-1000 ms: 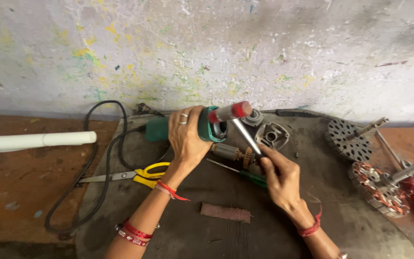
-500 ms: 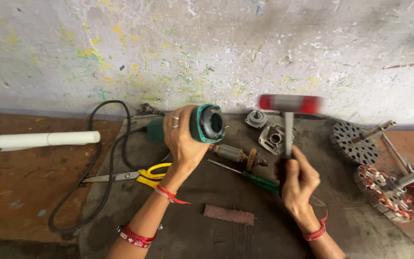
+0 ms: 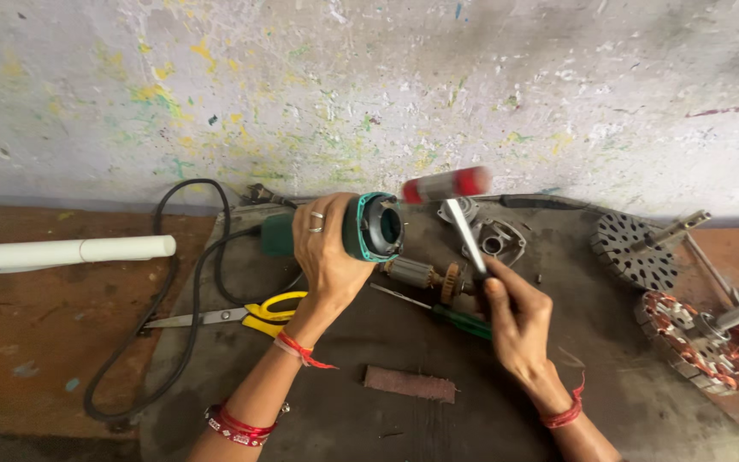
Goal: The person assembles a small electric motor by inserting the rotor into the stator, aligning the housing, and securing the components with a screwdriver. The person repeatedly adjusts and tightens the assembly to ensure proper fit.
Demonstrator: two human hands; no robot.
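Head view: left hand (image 3: 325, 248) is gripping the green tool housing (image 3: 361, 228) above the dark mat (image 3: 301, 393), open end rightward. Right hand (image 3: 519, 316) is clenching a raised hammer (image 3: 448, 186). Risk: an off-centre blow may be cracking the housing or glancing onto fingers.

Green power-tool housing (image 3: 361, 228) lying sideways off the worktop, open round end facing right; red-headed hammer (image 3: 448, 186) standing raised just beside it, metal handle slanting down.
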